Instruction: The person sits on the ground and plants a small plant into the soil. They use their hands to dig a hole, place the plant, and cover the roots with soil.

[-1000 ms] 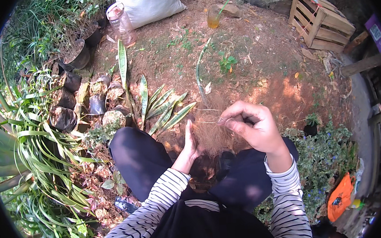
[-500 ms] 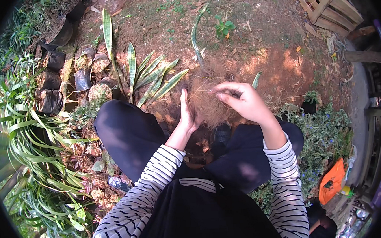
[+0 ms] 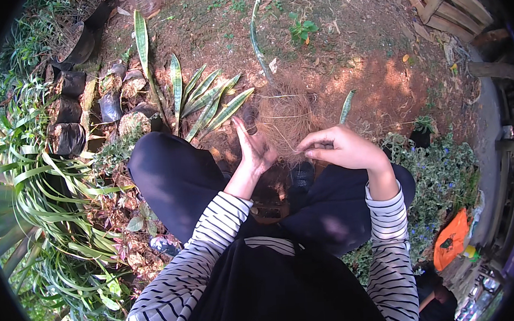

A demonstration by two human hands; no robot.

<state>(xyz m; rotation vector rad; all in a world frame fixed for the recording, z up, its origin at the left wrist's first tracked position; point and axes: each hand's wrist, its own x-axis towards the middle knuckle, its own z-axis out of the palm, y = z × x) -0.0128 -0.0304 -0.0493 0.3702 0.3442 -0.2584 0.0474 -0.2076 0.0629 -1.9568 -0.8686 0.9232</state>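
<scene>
A shaggy mass of thin brown fibre (image 3: 287, 119), like a matted root clump, is in front of me above the soil. From its top rises a long, narrow, mottled green leaf (image 3: 254, 35). My left hand (image 3: 258, 151) is at the near left edge of the clump, thumb stretched away from the fingers and the palm toward the fibres. My right hand (image 3: 342, 148) is closed in a pinch at the lower right edge, with fine strands at its fingertips. Part of the clump's underside is hidden by my hands.
Yellow-edged snake plant leaves (image 3: 208, 101) lie on the soil to the left, near black plant bags (image 3: 70, 138). A short leaf tip (image 3: 347, 106) stands to the right. A wooden crate (image 3: 446, 4) is at the far right, an orange bag (image 3: 450, 239) at the near right.
My right hand has moved down and toward me along the clump, still pinching. My left hand has stayed nearly in place. The long leaf now stands straighter and reaches farther up.
</scene>
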